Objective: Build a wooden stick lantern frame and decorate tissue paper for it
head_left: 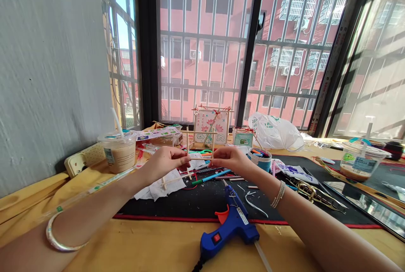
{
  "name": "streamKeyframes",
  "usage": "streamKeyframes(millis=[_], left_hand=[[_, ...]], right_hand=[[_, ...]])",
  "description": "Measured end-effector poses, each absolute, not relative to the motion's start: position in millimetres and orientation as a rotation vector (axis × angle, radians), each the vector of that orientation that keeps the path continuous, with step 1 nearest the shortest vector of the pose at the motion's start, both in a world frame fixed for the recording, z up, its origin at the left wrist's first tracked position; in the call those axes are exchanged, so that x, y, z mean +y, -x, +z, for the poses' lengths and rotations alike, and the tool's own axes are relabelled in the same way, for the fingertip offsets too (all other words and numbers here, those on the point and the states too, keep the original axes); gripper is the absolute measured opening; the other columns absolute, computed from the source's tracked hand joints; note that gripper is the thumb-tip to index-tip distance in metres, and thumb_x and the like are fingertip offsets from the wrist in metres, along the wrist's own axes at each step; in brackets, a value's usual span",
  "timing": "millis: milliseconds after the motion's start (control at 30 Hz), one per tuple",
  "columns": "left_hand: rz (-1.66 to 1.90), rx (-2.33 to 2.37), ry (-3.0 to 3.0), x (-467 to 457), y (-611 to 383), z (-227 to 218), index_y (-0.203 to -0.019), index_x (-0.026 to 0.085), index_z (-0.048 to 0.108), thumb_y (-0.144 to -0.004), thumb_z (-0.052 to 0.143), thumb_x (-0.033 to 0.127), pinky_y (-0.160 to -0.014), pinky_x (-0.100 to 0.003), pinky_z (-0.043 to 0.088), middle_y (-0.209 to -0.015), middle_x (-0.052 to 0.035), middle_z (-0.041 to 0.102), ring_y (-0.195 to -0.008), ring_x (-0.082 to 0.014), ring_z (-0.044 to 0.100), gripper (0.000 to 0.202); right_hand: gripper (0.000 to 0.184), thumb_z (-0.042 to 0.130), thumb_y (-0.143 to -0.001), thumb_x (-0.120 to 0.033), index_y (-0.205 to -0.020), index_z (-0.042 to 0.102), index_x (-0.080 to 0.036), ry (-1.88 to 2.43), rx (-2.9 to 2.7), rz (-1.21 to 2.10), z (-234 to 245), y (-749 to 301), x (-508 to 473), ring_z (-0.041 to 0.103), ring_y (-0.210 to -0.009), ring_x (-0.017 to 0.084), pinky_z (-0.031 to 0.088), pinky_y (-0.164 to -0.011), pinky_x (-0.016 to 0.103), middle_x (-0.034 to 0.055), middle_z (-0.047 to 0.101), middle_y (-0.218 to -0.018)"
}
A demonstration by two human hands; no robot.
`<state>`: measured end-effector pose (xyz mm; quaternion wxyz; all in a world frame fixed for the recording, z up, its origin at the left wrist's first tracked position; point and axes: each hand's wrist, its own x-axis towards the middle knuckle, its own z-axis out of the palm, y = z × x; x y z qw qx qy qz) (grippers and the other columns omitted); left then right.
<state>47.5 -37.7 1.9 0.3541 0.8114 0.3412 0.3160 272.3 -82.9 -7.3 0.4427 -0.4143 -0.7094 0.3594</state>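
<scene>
1. Left hand: narrow, fingertips pinched on the left end of the frame, at its lower stick. Bangle on that wrist.
2. Right hand: narrow likewise, pinched on the right end of the same stick. Beaded bracelet on that wrist.
3. Frame: held clear of the mat, straight ahead between both hands and touching each; neither hand nearer. Long axis of the gripped stick left to right. Two uprights rising from it to a top cross stick. Whole frame roughly upright, flat side toward the camera.
4. Directly beneath: tissue with loose sticks lying on it, and a few pens just beside, all on the mat.
5. Glue gun: lying on the mat's near edge, closer to the body than either hand, nearer the right arm, nozzle pointing away toward the frame. No hand on it.
6. Containers:
   - Left cup: sealed lid, straw in, mostly full of pale drink; well to the left of the left hand.
   - Right cup: straw in, brown drink low in the bottom; well apart at far right.
   - Tin: open top, coloured pens standing inside; just beyond the right hand.
   - Bag: crumpled plastic by the window; contents not discernible.
7. Behind the frame: decorated panel standing upright at the sill.
</scene>
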Motion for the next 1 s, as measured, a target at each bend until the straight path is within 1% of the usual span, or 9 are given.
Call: streamKeyframes(millis=[233,533,733,1000], left_hand=[[0.808,0.853,-2.125,-39.2,-48.1,-0.5,-0.069,0.016,0.066,-0.072,0.059,0.049,-0.063,-0.027,0.05,-0.067,-0.0022,0.068,-0.065,-0.0186,0.063,0.034],[0.828,0.855,-2.158,-36.9,-48.4,-1.7,-0.07,0.016,0.066,-0.072,0.058,0.052,-0.064,-0.028,0.05,-0.068,-0.003,0.069,-0.066,-0.0195,0.063,0.037],[0.855,0.84,-2.174,-36.5,-48.4,-5.7,-0.072,0.016,0.064,-0.075,0.054,0.052,-0.065,-0.029,0.05,-0.071,-0.0031,0.069,-0.068,-0.0197,0.063,0.038],[0.9,0.843,-2.205,-39.1,-48.8,-3.7,-0.069,0.016,0.064,-0.076,0.054,0.051,-0.062,-0.027,0.048,-0.067,-0.0023,0.066,-0.065,-0.0183,0.061,0.037]], right_hand=[[0.03,0.07,-0.063,-0.044,-0.069,0.062,-0.016,1.003,-1.732,0.913,-8.3,-271.7,-83.0,0.064,-0.066,0.017,0.051,-0.066,0.03,0.0034,0.069,-0.068],[0.03,0.071,-0.062,-0.045,-0.069,0.063,-0.016,0.997,-1.705,0.93,-11.0,-270.7,-80.9,0.065,-0.064,0.017,0.052,-0.065,0.031,0.0031,0.068,-0.067],[0.031,0.07,-0.061,-0.046,-0.068,0.063,-0.016,0.974,-1.673,0.925,-13.1,-268.8,-78.6,0.065,-0.067,0.018,0.052,-0.073,0.034,0.0019,0.067,-0.065],[0.036,0.07,-0.058,-0.052,-0.066,0.063,-0.018,0.97,-1.661,0.908,-14.0,-267.0,-78.4,0.065,-0.068,0.019,0.052,-0.075,0.036,0.0014,0.067,-0.064]])
